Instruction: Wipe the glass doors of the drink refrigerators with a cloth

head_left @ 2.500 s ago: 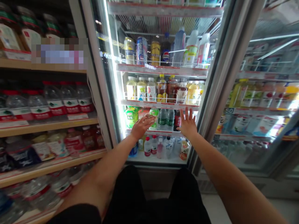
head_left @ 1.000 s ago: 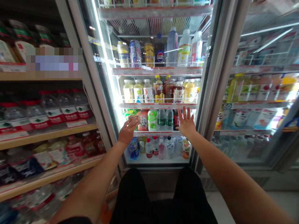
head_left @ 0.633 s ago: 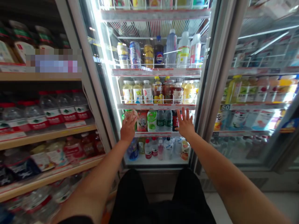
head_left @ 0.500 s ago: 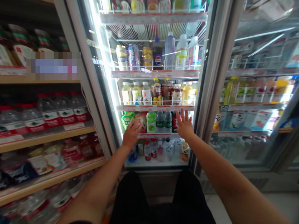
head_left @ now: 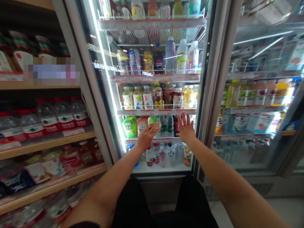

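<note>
My left hand [head_left: 147, 136] is closed over a small crumpled pale cloth [head_left: 156, 127], held up to the glass door [head_left: 152, 160] of a drinks fridge. Part of the cloth is hidden under the fingers. My right hand [head_left: 186, 129] lies flat with fingers spread, against or very close to the same glass, to the right of the left hand. Behind the glass, at the height of my hands, stand a green drink bottle [head_left: 130, 127], a pinkish bottle [head_left: 142, 125] and clear bottles with dark green labels [head_left: 169, 125].
Shelves [head_left: 158, 111] of bottles and cans fill the fridge above and below. On the left, wooden shelving [head_left: 47, 145] carries red-capped water bottles [head_left: 29, 122]. A metal door frame [head_left: 211, 104] and another glass-fronted fridge [head_left: 256, 152] stand on the right. My knees [head_left: 134, 196] are close to the fridge base.
My left hand has moved right across the glass with the cloth, uncovering the bottles at the left and passing in front of the green-and-white one. My right hand has stayed nearly in place.
</note>
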`<action>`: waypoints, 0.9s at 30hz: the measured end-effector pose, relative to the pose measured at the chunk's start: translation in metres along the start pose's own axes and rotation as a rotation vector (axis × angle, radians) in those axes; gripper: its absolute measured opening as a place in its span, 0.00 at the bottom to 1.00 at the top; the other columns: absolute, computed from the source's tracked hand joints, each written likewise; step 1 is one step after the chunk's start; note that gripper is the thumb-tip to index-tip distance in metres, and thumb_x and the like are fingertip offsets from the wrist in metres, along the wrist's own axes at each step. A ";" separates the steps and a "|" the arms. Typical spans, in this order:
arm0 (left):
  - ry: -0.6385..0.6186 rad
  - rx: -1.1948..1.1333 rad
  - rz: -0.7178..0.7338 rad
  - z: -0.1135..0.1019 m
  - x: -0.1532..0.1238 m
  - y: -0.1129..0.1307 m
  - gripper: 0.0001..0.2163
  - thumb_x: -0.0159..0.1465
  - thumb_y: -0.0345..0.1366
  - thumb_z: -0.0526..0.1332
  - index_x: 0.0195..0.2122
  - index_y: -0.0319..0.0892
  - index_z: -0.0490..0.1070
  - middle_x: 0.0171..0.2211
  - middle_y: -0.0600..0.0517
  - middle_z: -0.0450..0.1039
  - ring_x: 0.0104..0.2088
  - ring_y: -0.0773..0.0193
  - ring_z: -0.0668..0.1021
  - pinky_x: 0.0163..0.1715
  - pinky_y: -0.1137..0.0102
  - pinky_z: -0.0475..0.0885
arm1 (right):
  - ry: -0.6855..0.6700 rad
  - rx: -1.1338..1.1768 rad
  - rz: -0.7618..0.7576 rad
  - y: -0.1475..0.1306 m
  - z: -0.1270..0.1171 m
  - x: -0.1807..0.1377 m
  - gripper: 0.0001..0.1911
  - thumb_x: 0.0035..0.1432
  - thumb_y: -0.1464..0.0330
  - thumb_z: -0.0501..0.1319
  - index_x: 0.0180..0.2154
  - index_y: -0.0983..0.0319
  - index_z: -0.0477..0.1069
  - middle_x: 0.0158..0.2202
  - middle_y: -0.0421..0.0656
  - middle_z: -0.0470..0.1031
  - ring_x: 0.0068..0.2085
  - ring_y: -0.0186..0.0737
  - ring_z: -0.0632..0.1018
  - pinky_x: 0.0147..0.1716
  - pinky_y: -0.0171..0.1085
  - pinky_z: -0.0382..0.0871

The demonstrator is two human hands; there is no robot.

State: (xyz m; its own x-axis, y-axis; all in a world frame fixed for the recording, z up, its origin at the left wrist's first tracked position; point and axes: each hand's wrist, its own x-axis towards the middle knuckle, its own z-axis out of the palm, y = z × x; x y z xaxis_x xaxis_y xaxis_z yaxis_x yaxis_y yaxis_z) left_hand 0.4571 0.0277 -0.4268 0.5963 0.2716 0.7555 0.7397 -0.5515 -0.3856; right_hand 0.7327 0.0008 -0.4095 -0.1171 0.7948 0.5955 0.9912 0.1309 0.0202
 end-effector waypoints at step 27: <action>0.001 -0.027 0.077 -0.009 0.070 0.005 0.20 0.68 0.24 0.52 0.55 0.49 0.74 0.64 0.53 0.68 0.56 0.58 0.74 0.59 0.57 0.73 | 0.125 0.107 -0.034 0.001 0.008 -0.003 0.63 0.51 0.66 0.74 0.74 0.62 0.34 0.75 0.58 0.30 0.73 0.67 0.35 0.66 0.69 0.50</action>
State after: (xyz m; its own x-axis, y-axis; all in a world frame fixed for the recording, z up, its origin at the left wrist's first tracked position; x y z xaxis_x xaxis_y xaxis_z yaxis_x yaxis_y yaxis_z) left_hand 0.4997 0.0363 -0.3712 0.6505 0.2270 0.7248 0.6833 -0.5917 -0.4279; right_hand 0.7337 0.0034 -0.4179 -0.1352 0.7101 0.6910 0.9738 0.2239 -0.0396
